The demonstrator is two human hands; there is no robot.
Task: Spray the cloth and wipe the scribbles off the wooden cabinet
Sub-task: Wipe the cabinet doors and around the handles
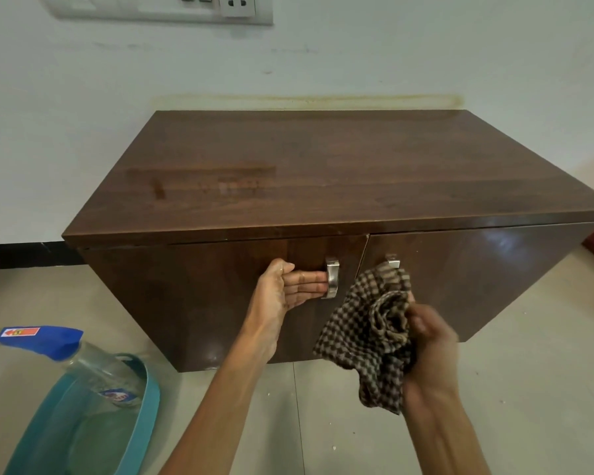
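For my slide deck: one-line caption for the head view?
Left hand at a cabinet door handle; right hand holding checked cloth.

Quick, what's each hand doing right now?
Left hand: open, fingers flat against the handle.
Right hand: closed, holding the cloth.

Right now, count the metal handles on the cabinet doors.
2. One handle is on the left door, under the left hand's fingertips; the other is on the right door, mostly hidden behind the cloth.
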